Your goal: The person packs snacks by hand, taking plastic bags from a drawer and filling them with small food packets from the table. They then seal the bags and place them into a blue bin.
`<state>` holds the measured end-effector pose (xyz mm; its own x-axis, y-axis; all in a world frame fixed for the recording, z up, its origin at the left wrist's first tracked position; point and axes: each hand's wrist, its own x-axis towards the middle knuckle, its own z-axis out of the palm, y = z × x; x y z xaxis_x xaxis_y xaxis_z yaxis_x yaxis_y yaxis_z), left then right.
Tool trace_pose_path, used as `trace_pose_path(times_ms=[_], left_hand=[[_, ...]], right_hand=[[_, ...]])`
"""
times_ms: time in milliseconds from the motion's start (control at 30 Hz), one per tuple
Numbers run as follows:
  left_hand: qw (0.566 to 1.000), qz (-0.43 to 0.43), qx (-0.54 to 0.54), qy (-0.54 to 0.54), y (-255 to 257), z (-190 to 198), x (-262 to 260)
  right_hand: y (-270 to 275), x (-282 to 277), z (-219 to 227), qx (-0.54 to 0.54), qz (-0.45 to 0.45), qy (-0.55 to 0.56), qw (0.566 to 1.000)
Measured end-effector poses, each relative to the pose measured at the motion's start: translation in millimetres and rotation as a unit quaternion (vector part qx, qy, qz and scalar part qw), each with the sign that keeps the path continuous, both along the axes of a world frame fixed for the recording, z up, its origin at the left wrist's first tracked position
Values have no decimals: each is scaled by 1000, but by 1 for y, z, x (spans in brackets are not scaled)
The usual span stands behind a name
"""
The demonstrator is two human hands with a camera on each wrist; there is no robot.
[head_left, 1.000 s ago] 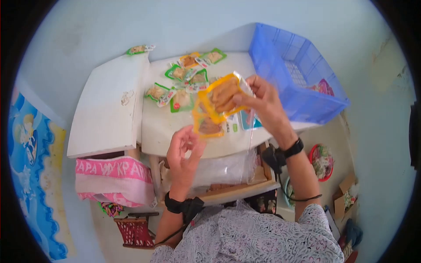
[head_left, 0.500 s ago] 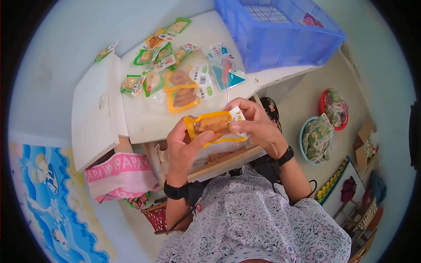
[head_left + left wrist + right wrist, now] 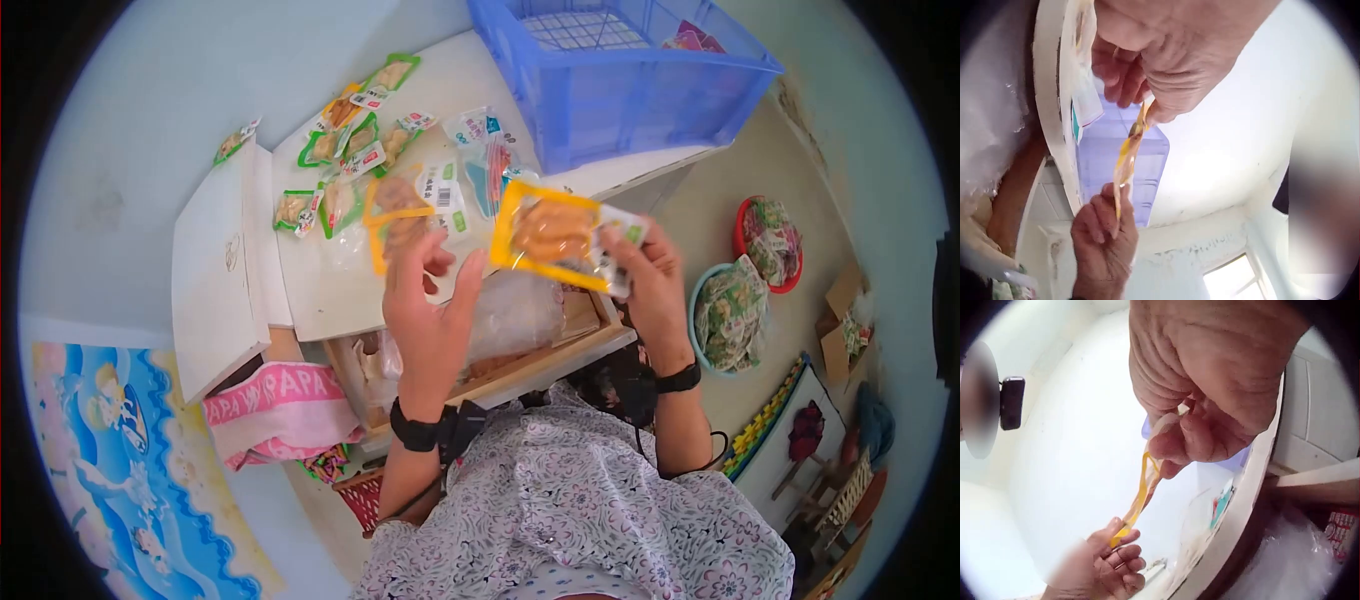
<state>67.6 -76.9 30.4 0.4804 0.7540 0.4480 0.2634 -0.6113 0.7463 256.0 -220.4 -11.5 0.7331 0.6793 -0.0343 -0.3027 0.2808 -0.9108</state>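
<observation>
My right hand (image 3: 650, 290) pinches the white end of a yellow-edged snack packet (image 3: 550, 235) with brown food pieces inside, held up over the front of the table. Just off the packet's other end is my left hand (image 3: 425, 320), palm turned inward, fingers loosely bent and thumb spread. Edge-on in the left wrist view, the packet (image 3: 1125, 165) spans the space between both hands. Behind the left hand, yellow-edged packets (image 3: 395, 195) lie overlapping on the white table (image 3: 330, 285). Several green-edged packets (image 3: 292, 212) are scattered farther back, and a clear-and-teal bag (image 3: 483, 185) lies beside them.
A blue crate (image 3: 640, 110) occupies the table's back right. Below the tabletop, a drawer (image 3: 590, 340) stands pulled out with clear plastic inside. A pink-and-white towel (image 3: 280, 410) hangs at left. On the floor are a red basin (image 3: 741, 240), a light-blue basin (image 3: 697, 340) and a cardboard box (image 3: 835, 345).
Half a second ago both hands held the packet low over the drawer. The right hand has since raised it up and rightward; the left hand has let go and risen beside it.
</observation>
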Motion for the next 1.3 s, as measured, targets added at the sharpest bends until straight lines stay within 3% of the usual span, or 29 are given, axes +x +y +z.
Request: trace_pose_path(times_ms=[133, 233, 367, 633, 833, 967, 1033, 1167, 1267, 1300], left_hand=[[973, 48, 214, 74, 9, 3, 27], [965, 68, 218, 130, 11, -4, 44], [967, 50, 193, 156, 18, -18, 43], [995, 43, 83, 15, 7, -14, 30], [999, -5, 52, -12, -8, -8, 30], [996, -29, 86, -26, -11, -10, 29], [995, -48, 80, -40, -12, -7, 27], [993, -69, 63, -70, -3, -11, 17], [991, -95, 1, -97, 0, -10, 12], [990, -100, -7, -100, 2, -7, 11]], right_hand=[[-6, 6, 18, -13, -59, 7, 998], [-4, 7, 8, -58, -49, -45, 996], [14, 1, -3, 9, -49, -50, 998], [38, -11, 9, -50, 56, -89, 993], [65, -13, 21, -71, 170, -90, 979], [92, -9, 10, -113, 265, -124, 949], [104, -9, 13, -85, 306, -144, 937], [108, -23, 57, -125, 361, -145, 913], [134, -8, 22, -100, 442, -243, 858], [136, -8, 17, -90, 430, -266, 858]])
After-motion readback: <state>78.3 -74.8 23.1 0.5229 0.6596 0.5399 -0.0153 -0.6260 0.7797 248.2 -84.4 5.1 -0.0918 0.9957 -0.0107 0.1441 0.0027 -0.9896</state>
